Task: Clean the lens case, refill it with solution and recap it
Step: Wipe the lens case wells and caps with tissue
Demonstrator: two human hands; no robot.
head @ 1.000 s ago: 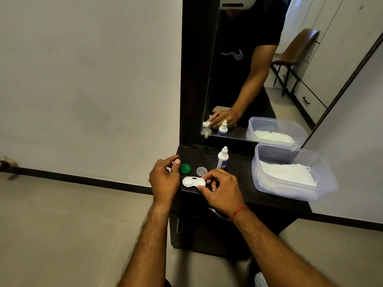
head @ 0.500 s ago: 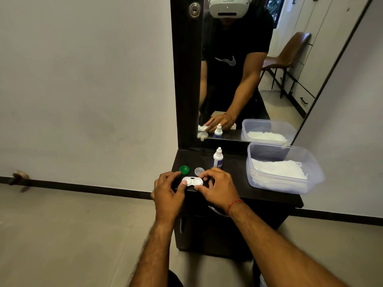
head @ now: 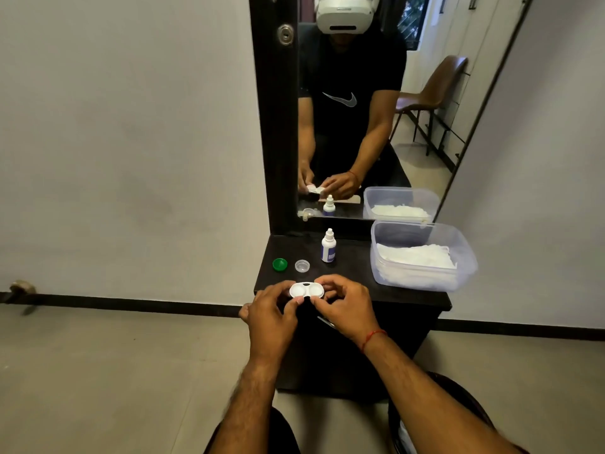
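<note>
**Open lens case being held in both hands at the front edge**

The person is holding the white lens case [head: 306,290] just over the front edge of the dark surface [head: 353,273], both wells facing up and uncapped. The left hand [head: 271,317] is pinching the case's left end with thumb and fingertips. The right hand [head: 343,309] is gripping the right end the same way. The green cap [head: 280,264] and the clear cap [head: 302,266] are lying side by side behind the case toward the left edge. The solution bottle [head: 328,246] is standing upright near them. A clear plastic container [head: 402,222] of white wipes [head: 415,257] is sitting at the right edge. The cleaning step seems to be only starting. The next move is likely calling for one hand to let go and fetch a wipe or the bottle while the other holds the case level.
</note>
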